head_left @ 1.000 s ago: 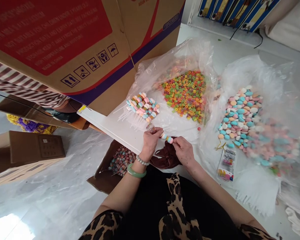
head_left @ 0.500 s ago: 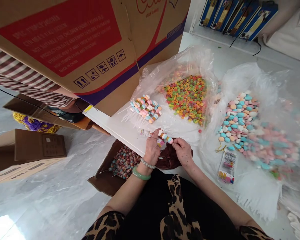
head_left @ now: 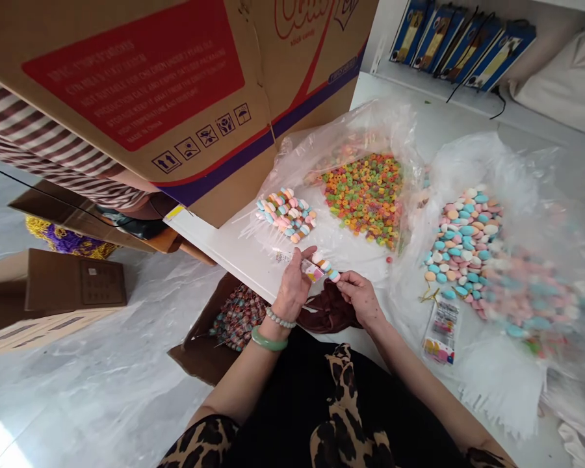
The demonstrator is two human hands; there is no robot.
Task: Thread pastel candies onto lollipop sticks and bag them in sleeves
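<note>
My left hand [head_left: 295, 283] holds a small clear printed wrapper [head_left: 312, 270] at the table's front edge, its index finger raised. My right hand [head_left: 359, 294] pinches the near end of a candy stick [head_left: 326, 266], threaded with pastel pieces, which lies against the wrapper. Beyond my hands a pile of similar candy sticks [head_left: 286, 214] rests on the table, white sticks pointing left. Ring candies [head_left: 363, 195] in orange, green and yellow lie in an open clear bag behind. Pastel candies [head_left: 463, 240] fill another bag at right, beside a stack of printed wrappers [head_left: 441, 330].
A large carton [head_left: 214, 156] stands at the back left, a person's striped sleeve [head_left: 53, 143] behind it. Below the table edge is a box of wrapped candies [head_left: 238, 318]. White sticks [head_left: 502, 396] lie at the right. Blue boxes [head_left: 463, 45] fill a shelf.
The left index finger has lifted and stretched out, and the wrapper shows more beside the candy stick. My right hand keeps its pinch on the stick's end. The camera view has shifted slightly.
</note>
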